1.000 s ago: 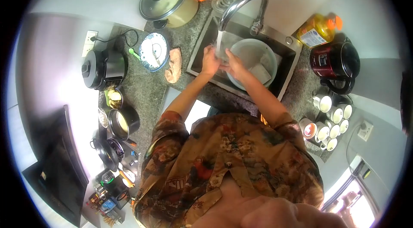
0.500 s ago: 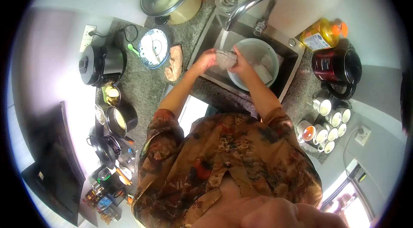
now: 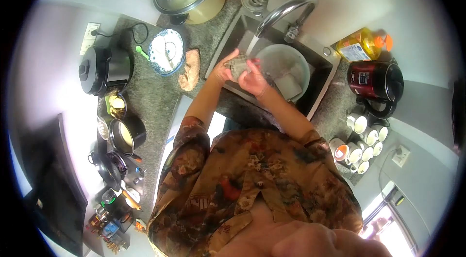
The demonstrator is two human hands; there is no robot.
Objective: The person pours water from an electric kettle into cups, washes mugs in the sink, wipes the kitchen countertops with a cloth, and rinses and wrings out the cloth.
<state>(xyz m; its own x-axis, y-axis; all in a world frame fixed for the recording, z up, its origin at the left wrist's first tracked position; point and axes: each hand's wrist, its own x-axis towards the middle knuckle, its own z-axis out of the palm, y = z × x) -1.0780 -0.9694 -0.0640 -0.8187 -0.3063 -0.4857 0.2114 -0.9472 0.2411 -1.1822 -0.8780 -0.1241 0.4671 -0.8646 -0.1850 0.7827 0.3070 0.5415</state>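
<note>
Under the running faucet (image 3: 286, 7), a crumpled grey cloth (image 3: 237, 66) is between my two hands. My left hand (image 3: 224, 69) grips its left side, fingers partly wrapped around it. My right hand (image 3: 253, 81) presses on it from the right with bent fingers. Both hands are over the left part of the metal sink (image 3: 318, 94). Just right of them, a pale round basin (image 3: 305, 65) stands in the sink with cloudy water. A whitish block-like thing (image 3: 289, 87) lies inside it, its kind unclear.
Left of the sink are a tan folded towel (image 3: 190, 70), a blue-patterned plate (image 3: 165, 67), a lidded pot (image 3: 204, 12) and a pressure cooker (image 3: 107, 70). To the right stand a yellow soap bottle (image 3: 358, 46), a dark red kettle (image 3: 371, 82) and several white mugs (image 3: 357, 123).
My hands and the cloth have shifted left, away from the basin and nearer the water stream. My right hand has turned, its fingers now more over the cloth. The whole view has shifted slightly.
</note>
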